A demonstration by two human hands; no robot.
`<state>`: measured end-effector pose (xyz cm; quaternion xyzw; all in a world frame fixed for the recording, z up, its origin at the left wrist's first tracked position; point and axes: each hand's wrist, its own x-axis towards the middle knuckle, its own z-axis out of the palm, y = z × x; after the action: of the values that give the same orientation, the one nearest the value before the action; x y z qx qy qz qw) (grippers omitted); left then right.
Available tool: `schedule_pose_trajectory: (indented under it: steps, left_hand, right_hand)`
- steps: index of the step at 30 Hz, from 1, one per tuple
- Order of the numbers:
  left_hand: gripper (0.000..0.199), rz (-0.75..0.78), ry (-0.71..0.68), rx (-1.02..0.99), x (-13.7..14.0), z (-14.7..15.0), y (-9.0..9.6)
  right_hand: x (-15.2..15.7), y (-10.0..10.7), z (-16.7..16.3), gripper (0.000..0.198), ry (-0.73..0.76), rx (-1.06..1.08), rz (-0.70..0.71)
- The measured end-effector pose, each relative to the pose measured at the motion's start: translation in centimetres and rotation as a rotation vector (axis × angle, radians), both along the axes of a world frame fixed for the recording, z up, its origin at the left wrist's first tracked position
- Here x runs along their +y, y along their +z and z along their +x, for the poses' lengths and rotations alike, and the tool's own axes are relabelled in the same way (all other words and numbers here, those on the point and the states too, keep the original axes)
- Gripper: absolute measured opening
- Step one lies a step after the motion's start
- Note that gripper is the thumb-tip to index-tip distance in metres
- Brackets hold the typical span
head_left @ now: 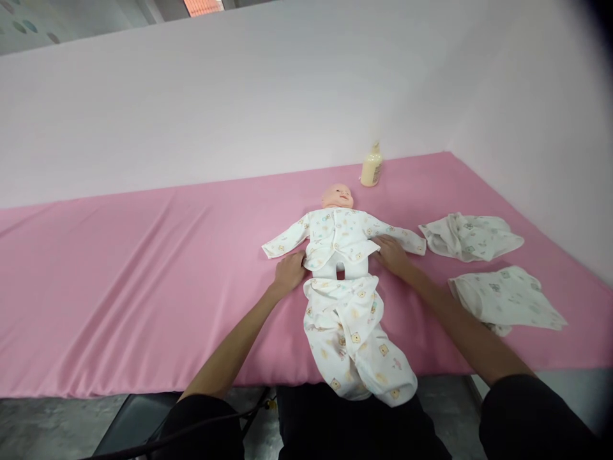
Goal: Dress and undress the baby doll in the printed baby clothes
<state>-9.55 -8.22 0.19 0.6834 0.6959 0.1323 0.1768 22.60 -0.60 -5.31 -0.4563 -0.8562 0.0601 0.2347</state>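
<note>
A baby doll (338, 196) lies on its back, its head toward the wall. It wears a white printed baby shirt (335, 237) with both sleeves spread out sideways. My left hand (290, 273) is closed on the shirt's lower edge on the left side. On the other side, my right hand (393, 256) pinches the opposite hem corner; its fingertips are partly hidden. Matching baby pants (347, 326) cover the doll's lower legs, their waist below its bare white hips. The pant legs hang over the table's front edge.
A pink sheet (134, 287) with creases covers the table. A pump bottle (371, 167) stands near the back wall. Two white printed garments, an upper one (472, 237) and a lower one (510, 297), lie at right. A dark chair (136, 418) is below the front edge.
</note>
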Motion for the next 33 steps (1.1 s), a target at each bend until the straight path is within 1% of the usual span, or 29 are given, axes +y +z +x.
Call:
schedule_pose_trajectory:
  steps: [3,5,7,10,12,14,16,18,20,21,24,27,29,31,33]
  left_hand:
    - [0.010,-0.008,-0.017,0.088,0.0,0.5,0.3]
    - [0.014,-0.011,-0.023,0.115,0.0,0.7,0.3]
    - [0.014,-0.027,-0.023,0.113,-0.1,0.7,0.3]
    - [0.008,-0.043,0.013,0.050,-0.2,0.2,0.4]
    - [0.004,-0.055,0.048,-0.082,-0.3,-0.4,0.6]
    - [0.002,-0.130,0.070,-0.321,-0.3,-1.1,1.0]
    - [0.006,-0.238,0.113,-0.591,-0.3,-1.7,1.6]
    - [0.011,-0.278,0.171,-0.790,-0.2,-1.9,2.1]
    - [0.014,-0.220,0.202,-0.902,0.0,-1.8,2.3]
    - [0.017,-0.181,0.196,-0.938,0.0,-1.6,2.4]
    - [0.026,-0.063,0.124,-0.971,0.0,-0.6,2.1]
    - [0.022,0.097,0.006,-0.863,-0.2,0.2,1.8]
    - [0.019,0.194,-0.023,-0.747,0.0,0.5,1.7]
    - [0.023,0.263,0.038,-0.671,0.6,0.8,1.8]
    - [0.026,0.279,0.141,-0.646,1.5,1.0,1.8]
  right_hand:
    - [-0.2,0.0,-0.1,0.025,-0.024,-0.036,0.029]
    - [-0.4,0.2,-0.1,0.023,-0.051,-0.029,0.019]
    - [-0.8,0.6,-0.2,0.023,-0.083,0.002,-0.014]
    - [-1.5,1.4,-0.2,0.022,-0.155,0.051,-0.118]
    - [-2.3,2.1,-0.1,0.020,-0.227,0.075,-0.193]
    - [-3.2,2.8,0.2,0.018,-0.278,0.116,-0.250]
    - [-4.1,3.6,0.4,0.018,-0.291,0.184,-0.293]
    - [-4.8,4.5,0.5,0.020,-0.283,0.269,-0.295]
    - [-4.8,5.3,0.2,0.020,-0.257,0.344,-0.257]
    - [-4.6,5.7,-0.1,0.020,-0.237,0.380,-0.236]
    - [-3.2,6.4,-1.0,0.023,-0.207,0.488,-0.236]
    - [-1.3,6.4,-2.0,0.034,-0.256,0.590,-0.307]
    - [-0.3,6.3,-2.6,0.035,-0.277,0.662,-0.385]
    - [0.3,6.2,-3.0,0.033,-0.310,0.769,-0.468]
    - [0.5,6.1,-3.3,0.030,-0.371,0.857,-0.515]
